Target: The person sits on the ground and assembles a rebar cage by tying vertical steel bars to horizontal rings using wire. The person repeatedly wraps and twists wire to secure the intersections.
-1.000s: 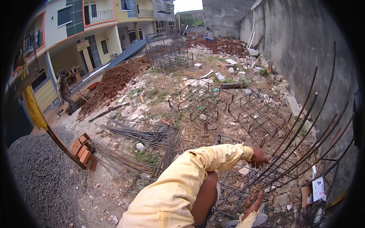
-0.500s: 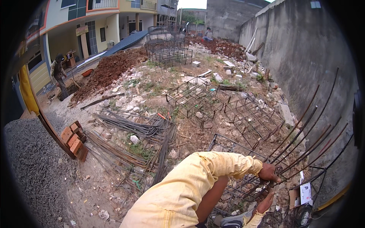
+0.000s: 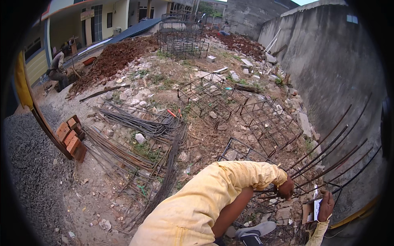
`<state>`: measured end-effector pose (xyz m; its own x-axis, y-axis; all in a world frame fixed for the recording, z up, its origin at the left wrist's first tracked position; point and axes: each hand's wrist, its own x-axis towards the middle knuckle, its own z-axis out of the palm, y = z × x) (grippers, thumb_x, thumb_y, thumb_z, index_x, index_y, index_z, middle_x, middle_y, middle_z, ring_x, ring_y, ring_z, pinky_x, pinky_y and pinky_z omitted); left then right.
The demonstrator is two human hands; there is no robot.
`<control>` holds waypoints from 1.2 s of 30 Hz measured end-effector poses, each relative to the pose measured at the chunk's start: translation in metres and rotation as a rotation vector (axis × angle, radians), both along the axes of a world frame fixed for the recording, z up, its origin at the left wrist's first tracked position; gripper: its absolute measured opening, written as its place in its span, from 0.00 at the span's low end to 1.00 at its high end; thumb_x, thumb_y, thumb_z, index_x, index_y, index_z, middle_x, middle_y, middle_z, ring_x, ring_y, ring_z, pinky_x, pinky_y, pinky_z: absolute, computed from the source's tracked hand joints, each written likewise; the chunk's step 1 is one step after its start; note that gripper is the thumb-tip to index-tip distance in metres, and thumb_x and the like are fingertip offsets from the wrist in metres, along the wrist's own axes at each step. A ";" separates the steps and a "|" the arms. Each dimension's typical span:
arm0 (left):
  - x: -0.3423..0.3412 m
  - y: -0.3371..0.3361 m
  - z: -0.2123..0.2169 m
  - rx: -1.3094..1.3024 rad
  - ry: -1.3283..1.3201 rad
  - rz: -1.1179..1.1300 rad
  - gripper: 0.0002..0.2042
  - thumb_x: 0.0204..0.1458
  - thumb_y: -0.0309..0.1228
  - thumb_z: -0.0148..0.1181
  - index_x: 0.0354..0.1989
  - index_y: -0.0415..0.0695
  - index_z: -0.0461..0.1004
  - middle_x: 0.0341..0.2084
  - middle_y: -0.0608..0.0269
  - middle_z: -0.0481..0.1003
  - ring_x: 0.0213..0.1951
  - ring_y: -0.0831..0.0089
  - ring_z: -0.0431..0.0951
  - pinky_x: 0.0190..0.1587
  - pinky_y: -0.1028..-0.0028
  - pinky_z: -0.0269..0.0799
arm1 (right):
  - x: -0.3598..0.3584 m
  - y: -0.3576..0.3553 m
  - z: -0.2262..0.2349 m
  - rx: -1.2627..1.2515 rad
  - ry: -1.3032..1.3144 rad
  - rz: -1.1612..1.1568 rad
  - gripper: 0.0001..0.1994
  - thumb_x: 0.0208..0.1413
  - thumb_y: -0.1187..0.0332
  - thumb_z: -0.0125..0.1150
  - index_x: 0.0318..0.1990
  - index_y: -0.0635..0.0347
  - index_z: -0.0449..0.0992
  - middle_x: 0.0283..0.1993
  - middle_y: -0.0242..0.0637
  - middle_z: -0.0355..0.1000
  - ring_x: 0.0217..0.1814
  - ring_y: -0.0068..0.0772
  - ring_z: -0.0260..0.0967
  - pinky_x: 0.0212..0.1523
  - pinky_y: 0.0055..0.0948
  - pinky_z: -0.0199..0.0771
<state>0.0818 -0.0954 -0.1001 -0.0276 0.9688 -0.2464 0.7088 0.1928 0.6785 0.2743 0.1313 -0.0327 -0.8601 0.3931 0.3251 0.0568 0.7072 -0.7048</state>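
While L hand (image 3: 286,188) angles down at rebar (image 3: 328,144), R hand (image 3: 326,206) points up.

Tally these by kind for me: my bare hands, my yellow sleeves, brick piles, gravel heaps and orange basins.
Bare hands, left hand and right hand: 2
Yellow sleeves: 2
Brick pile: 1
Gravel heap: 1
Orange basin: 1
Total: 7

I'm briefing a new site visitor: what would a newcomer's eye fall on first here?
First, the pale-yellow sleeve filling the lower centre, its left hand at the rebars that fan up toward the grey wall on the right. Then the orange bricks near the dark gravel heap at left, and the red soil mound farther back.
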 end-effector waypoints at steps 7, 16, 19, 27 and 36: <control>-0.033 0.006 -0.014 0.342 0.146 0.286 0.28 0.58 0.53 0.46 0.27 0.38 0.80 0.22 0.53 0.79 0.31 0.58 0.79 0.42 0.60 0.72 | 0.015 0.102 -0.005 0.104 0.262 -0.133 0.22 0.68 0.52 0.43 0.45 0.62 0.75 0.26 0.23 0.64 0.27 0.14 0.52 0.29 0.19 0.50; -0.097 -0.015 -0.005 0.500 -0.674 0.800 0.20 0.61 0.49 0.51 0.34 0.41 0.72 0.15 0.75 0.59 0.14 0.82 0.56 0.17 0.77 0.52 | 0.073 0.029 -0.091 -0.463 -0.074 -0.223 0.11 0.64 0.63 0.51 0.46 0.59 0.75 0.16 0.24 0.62 0.14 0.13 0.52 0.15 0.19 0.50; -0.122 0.000 -0.017 0.502 -0.583 0.949 0.21 0.60 0.50 0.53 0.34 0.40 0.74 0.19 0.72 0.63 0.14 0.83 0.57 0.16 0.77 0.51 | 0.085 0.041 -0.156 -0.585 -0.054 -0.288 0.11 0.63 0.63 0.53 0.44 0.61 0.75 0.17 0.26 0.63 0.15 0.15 0.56 0.16 0.20 0.54; -0.186 0.071 -0.040 0.411 -0.477 0.890 0.22 0.58 0.52 0.54 0.38 0.42 0.77 0.22 0.71 0.68 0.17 0.82 0.61 0.17 0.78 0.56 | 0.045 0.018 -0.218 -0.904 0.030 -0.434 0.12 0.63 0.64 0.51 0.39 0.66 0.72 0.17 0.30 0.64 0.13 0.19 0.55 0.13 0.23 0.53; -0.185 0.188 -0.034 0.115 -0.138 0.459 0.24 0.58 0.55 0.54 0.49 0.47 0.78 0.27 0.66 0.76 0.27 0.80 0.73 0.26 0.78 0.68 | -0.041 0.022 -0.224 -1.587 0.095 -0.406 0.06 0.63 0.63 0.53 0.37 0.53 0.66 0.18 0.28 0.60 0.15 0.21 0.53 0.18 0.25 0.53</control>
<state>-0.1033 0.0926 -0.1341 -0.4327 0.8853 -0.1702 0.4705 0.3828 0.7950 0.2336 0.1531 -0.2566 -0.6249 0.5465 -0.5575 -0.0362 -0.7337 -0.6786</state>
